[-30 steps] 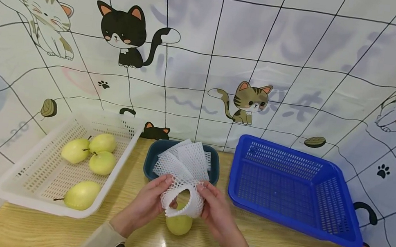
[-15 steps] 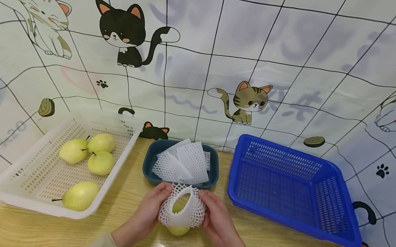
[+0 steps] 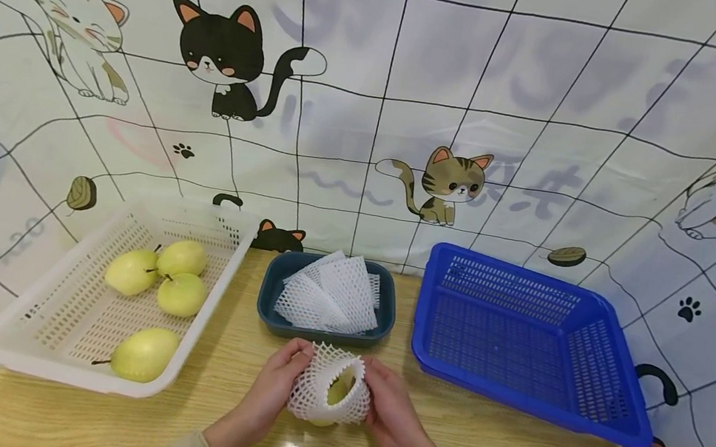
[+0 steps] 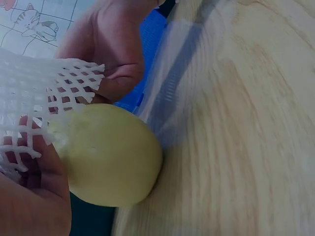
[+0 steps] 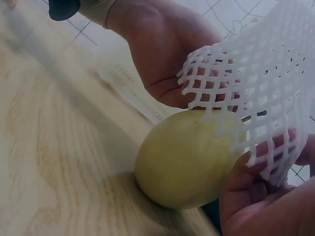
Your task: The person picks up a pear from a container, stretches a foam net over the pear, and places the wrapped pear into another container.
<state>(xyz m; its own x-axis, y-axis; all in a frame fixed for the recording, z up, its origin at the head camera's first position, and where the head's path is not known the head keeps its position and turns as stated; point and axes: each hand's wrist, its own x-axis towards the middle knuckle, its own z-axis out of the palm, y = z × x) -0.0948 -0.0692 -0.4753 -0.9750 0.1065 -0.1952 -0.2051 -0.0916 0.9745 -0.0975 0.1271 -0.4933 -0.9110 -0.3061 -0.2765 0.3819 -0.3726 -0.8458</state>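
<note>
A white foam net sleeve [image 3: 312, 391] is spread between both hands and partly covers a yellow-green pear [image 4: 115, 157] that sits on the table. My left hand [image 3: 270, 392] pinches the sleeve's left side, fingers inside its mesh. On the other side my right hand [image 3: 397, 418] holds the sleeve's right edge. In the head view, the sleeve hides most of the pear; a little shows through the round opening and below the lower rim. The right wrist view shows the pear's lower part bare, with the mesh edge over its upper part and a dark stem near the mesh.
Beyond the hands, a dark teal box [image 3: 322, 335] holds several flat white foam nets [image 3: 336, 295]. At left stands a white perforated basket [image 3: 65, 366] with several pears [image 3: 146, 354]. A blue basket [image 3: 517, 347] is at right. Behind is a cat-print cloth [image 3: 341, 139].
Both hands have come down toward me from over the teal box, and the foam sleeve has been lowered over the pear. Its opening now faces more to the right.
</note>
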